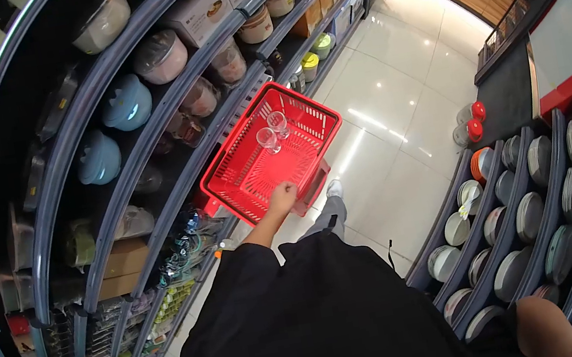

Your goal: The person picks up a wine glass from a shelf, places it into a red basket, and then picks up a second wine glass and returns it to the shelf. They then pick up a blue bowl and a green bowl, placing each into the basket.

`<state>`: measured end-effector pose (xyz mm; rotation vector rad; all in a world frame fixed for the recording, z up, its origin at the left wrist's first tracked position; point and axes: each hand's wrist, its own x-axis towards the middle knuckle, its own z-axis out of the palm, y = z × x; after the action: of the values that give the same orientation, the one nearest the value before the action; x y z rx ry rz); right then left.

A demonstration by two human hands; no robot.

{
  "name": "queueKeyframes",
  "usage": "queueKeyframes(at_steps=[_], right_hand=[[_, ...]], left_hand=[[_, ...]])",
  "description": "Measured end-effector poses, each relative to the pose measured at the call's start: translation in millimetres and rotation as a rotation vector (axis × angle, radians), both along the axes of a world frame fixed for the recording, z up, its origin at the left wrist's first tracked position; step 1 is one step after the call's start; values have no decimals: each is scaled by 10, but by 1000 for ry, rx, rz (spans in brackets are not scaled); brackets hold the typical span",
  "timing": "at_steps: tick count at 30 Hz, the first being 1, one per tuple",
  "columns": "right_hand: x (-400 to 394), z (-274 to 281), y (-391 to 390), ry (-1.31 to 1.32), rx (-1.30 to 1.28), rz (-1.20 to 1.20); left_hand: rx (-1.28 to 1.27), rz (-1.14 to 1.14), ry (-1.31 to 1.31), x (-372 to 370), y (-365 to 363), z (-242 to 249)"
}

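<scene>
A red plastic shopping basket with slotted walls is in front of me, beside the left shelves. Two clear drinking glasses stand in it, a nearer glass and a farther glass, side by side toward the far end. My left hand is closed at the basket's near rim, close to its near corner; its fingertips are partly hidden. Only part of my right arm shows at the lower right, next to the plate racks, and the hand itself is out of sight.
Curved shelves on the left carry blue pots, a pink pot and white boxes. Plate racks line the right side. Two red-lidded jars stand beyond them. A tiled floor runs between.
</scene>
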<state>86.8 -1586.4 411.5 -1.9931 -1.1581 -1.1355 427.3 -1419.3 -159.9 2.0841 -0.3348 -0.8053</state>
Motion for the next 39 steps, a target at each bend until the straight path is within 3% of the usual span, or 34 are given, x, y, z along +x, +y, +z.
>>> queueKeyframes(at_steps=[4,6,7,15,16,19,23,27,30,32,33,35,37,39], right_hand=[[655,-62,-391,73,-1,116],[1010,-73,-593,99,-6,168],[1199,-82,-704,121,5,196],[2523,-273,-1254,288,56,359],[2648,-312,-1303,326,58,417],[3025,-410,-1445,501,174,765],[3279,-443,-1576,572,205,865],[3408,-458,-1691,603,221,912],[3416,-462,-1774,572,235,942],[3397,-442,-1845,610,235,975],[3399,-419,-1884,642,241,997],[3335,-418,-1999,646,247,1060],[3293,-469,-2163,658,279,1176],[3222,-524,-2368,769,350,1518]], left_hand=[[-45,116,-44,474,-155,-569],[-1,208,117,660,-240,-578],[116,129,-71,748,-279,-522],[203,333,-12,1269,-618,-725],[207,338,45,1334,-657,-688],[131,402,67,1421,-693,-1213],[214,381,37,1492,-874,-1067],[152,406,24,1510,-998,-1259],[229,374,-28,1637,-929,-1461],[350,334,74,1563,-967,-1591],[326,378,87,1550,-1015,-1223],[391,409,48,1542,-1040,-1210],[427,477,-92,1443,-991,-1133],[433,532,-111,1363,-977,-907]])
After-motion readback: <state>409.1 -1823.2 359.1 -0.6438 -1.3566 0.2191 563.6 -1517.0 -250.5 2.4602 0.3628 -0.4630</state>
